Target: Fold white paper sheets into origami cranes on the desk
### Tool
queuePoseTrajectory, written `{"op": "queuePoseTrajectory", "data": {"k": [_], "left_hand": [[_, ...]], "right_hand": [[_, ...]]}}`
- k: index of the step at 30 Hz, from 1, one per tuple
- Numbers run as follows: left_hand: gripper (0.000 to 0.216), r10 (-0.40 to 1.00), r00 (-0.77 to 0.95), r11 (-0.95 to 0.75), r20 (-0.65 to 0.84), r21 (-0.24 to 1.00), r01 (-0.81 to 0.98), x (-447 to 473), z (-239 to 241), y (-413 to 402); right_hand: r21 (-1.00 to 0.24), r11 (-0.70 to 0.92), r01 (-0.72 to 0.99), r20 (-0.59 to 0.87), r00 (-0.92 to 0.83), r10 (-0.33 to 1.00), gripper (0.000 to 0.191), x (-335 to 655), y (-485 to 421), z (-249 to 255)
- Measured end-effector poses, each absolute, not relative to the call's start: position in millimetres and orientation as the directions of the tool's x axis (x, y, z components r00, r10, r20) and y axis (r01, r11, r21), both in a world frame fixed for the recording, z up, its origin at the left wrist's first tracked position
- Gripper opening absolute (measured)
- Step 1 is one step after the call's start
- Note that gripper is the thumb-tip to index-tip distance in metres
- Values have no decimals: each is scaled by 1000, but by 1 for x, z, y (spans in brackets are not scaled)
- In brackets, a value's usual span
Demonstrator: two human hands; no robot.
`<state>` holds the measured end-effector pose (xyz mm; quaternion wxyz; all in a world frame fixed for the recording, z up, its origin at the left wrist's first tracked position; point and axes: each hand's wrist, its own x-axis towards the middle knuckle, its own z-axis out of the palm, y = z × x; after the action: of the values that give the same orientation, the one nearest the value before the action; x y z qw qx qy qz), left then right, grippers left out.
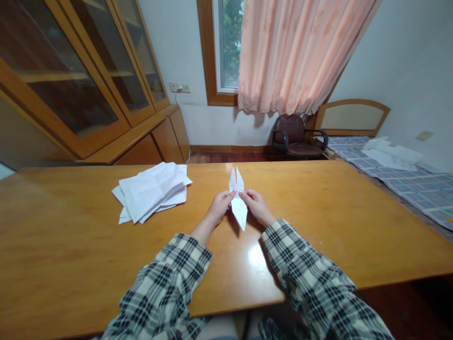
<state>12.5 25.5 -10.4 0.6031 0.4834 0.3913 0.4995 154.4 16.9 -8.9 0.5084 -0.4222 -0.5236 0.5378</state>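
Note:
A piece of folded white paper (239,212) is held between both hands above the table's middle. Two narrow points stick up at its far end, and its near end tapers to a single tip. My left hand (221,204) pinches its left edge, thumb on top. On the opposite edge my right hand (257,204) grips it the same way, the two thumbs almost meeting at the middle. The fingers beneath the paper are mostly hidden.
A loose stack of creased white paper sheets (152,191) lies left of my hands on the wooden table (318,208). Beyond it stand a glass-door cabinet (106,85), a dark red armchair (292,134) and a bed (396,170) with a checked cover.

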Motion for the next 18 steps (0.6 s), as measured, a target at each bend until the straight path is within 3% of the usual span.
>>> {"op": "queuePoseTrajectory", "data": {"k": [9,18], "left_hand": [[60,971,229,123,-60,955,-271,16,-8,25],[64,965,249,150,-78,946,-287,15,-10,25]], "right_hand": [[-982,163,-99,181,-211,961,45,151,13,-6],[-986,161,-52,168,-203,965,46,150,11,-2]]}}
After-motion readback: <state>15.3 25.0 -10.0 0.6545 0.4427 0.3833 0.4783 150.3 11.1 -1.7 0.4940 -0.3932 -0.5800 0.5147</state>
